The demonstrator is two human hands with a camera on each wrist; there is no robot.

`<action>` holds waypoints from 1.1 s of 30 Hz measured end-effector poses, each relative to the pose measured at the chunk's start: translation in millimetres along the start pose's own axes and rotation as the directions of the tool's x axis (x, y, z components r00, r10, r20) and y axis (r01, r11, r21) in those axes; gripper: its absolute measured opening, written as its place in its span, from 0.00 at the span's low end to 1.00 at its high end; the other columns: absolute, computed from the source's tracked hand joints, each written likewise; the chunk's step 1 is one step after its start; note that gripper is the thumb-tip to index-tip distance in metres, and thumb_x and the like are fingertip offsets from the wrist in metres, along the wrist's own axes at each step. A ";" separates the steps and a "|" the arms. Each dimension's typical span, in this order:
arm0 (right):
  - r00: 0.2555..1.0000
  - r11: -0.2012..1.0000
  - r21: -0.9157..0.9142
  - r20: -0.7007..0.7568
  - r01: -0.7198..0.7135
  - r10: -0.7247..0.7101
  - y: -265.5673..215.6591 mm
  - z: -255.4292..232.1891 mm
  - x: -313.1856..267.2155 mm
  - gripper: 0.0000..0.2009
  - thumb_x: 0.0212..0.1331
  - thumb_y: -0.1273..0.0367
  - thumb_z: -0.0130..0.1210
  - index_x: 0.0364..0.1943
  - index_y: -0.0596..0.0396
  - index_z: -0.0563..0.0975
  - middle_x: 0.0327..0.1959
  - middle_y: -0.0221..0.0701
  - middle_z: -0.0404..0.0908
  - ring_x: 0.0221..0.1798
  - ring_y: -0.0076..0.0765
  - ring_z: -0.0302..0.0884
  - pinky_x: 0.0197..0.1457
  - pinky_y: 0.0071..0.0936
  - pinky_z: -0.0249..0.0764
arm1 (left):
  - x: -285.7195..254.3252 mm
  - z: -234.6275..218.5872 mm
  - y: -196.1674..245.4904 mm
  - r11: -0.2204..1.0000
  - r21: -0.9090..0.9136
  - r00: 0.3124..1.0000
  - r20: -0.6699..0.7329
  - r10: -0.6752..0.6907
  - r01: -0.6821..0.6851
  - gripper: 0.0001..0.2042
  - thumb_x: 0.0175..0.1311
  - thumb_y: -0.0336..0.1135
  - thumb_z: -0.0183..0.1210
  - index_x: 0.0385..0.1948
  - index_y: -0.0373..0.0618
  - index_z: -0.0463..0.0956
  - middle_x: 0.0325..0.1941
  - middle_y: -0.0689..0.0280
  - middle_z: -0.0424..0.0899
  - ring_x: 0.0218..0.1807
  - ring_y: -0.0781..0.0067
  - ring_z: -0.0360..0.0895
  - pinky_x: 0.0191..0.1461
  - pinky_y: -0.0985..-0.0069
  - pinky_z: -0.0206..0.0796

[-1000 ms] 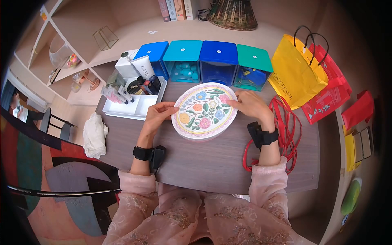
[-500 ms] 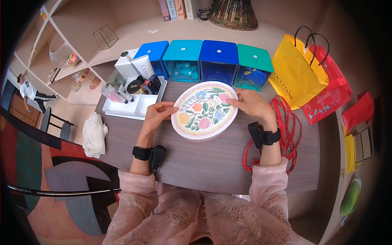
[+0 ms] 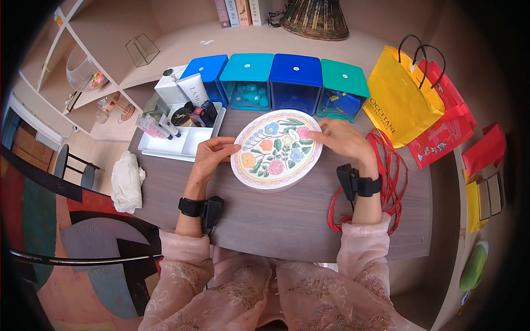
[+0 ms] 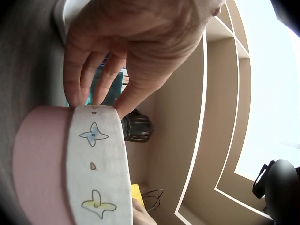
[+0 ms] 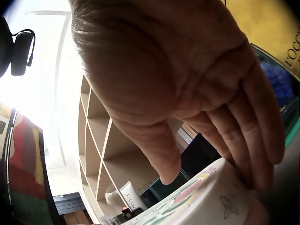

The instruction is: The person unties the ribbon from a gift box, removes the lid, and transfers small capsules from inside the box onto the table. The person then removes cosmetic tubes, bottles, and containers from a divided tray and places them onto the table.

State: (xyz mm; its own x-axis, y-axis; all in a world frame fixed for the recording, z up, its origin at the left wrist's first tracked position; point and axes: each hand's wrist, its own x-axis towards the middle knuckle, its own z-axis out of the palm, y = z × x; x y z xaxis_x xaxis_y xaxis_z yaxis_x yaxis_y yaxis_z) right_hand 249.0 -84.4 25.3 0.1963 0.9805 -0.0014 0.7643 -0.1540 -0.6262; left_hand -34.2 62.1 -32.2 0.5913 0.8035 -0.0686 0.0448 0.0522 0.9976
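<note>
A round box stands on the table in front of me, with a white lid (image 3: 276, 149) painted with flowers and leaves. The left wrist view shows its pink base (image 4: 42, 154) below the lid's white rim, which carries small star-like flowers. My left hand (image 3: 214, 156) pinches the lid's left edge, thumb at the top and fingers down the side. On the opposite side is my right hand (image 3: 346, 142), its fingers extended along the rim. Its thumb (image 5: 164, 161) hovers over the lid's painted top, with a gap beneath it in the right wrist view.
Behind the box stand several blue and green lidded bins (image 3: 296, 83). A white tray (image 3: 165, 149) of cosmetics is at the left, near a white cloth (image 3: 128, 182). Red straps (image 3: 386, 187), a yellow paper bag (image 3: 400, 99) and a red bag (image 3: 441, 138) are at the right.
My right hand has shifted slightly right, its thumb easing back toward the lid's edge. The left hand keeps its hold. A person in the background at left has gone from view.
</note>
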 end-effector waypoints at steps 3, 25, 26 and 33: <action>0.999 0.998 0.037 -0.012 -0.045 0.046 -3.5 -2.7 -1.7 0.28 0.52 0.47 0.57 0.32 0.64 0.79 0.26 0.44 0.80 0.31 0.46 0.79 0.34 0.36 0.70 | 0.0 -0.4 0.0 1.000 -0.004 1.000 0.002 -0.004 0.004 0.14 0.54 0.30 0.65 0.40 0.33 0.78 0.35 0.59 0.84 0.34 0.74 0.82 0.38 0.79 0.76; 0.994 0.993 0.047 0.002 -0.109 0.109 1.5 4.1 3.6 0.37 0.49 0.41 0.58 0.49 0.64 0.73 0.30 0.42 0.80 0.33 0.37 0.79 0.37 0.32 0.71 | -0.3 -0.7 -0.2 1.000 -0.007 1.000 -0.016 -0.008 0.008 0.15 0.54 0.30 0.65 0.42 0.34 0.77 0.36 0.58 0.84 0.35 0.74 0.82 0.38 0.80 0.75; 0.994 0.993 0.047 0.002 -0.110 0.110 1.5 3.9 3.4 0.37 0.49 0.41 0.58 0.49 0.64 0.73 0.30 0.42 0.80 0.33 0.37 0.79 0.37 0.32 0.71 | 0.1 -1.0 -0.8 1.000 -0.009 1.000 -0.014 -0.006 0.006 0.15 0.53 0.30 0.65 0.42 0.34 0.77 0.36 0.58 0.84 0.35 0.74 0.82 0.38 0.80 0.75; 0.994 0.993 0.045 0.004 -0.113 0.113 -0.5 1.9 2.4 0.36 0.49 0.41 0.57 0.49 0.63 0.74 0.29 0.42 0.80 0.33 0.37 0.78 0.37 0.32 0.70 | 2.5 -3.8 -5.3 1.000 -0.031 1.000 -0.004 -0.003 0.003 0.15 0.53 0.29 0.65 0.42 0.34 0.77 0.37 0.58 0.84 0.36 0.74 0.82 0.38 0.80 0.75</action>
State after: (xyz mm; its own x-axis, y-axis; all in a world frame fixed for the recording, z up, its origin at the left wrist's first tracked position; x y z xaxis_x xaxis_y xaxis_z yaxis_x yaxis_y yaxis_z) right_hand 247.9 -81.8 24.1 0.2787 0.9574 -0.0753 0.7090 -0.2580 -0.6563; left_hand -36.0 66.0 -37.6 0.5880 0.8057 -0.0715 0.0215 0.0728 0.9971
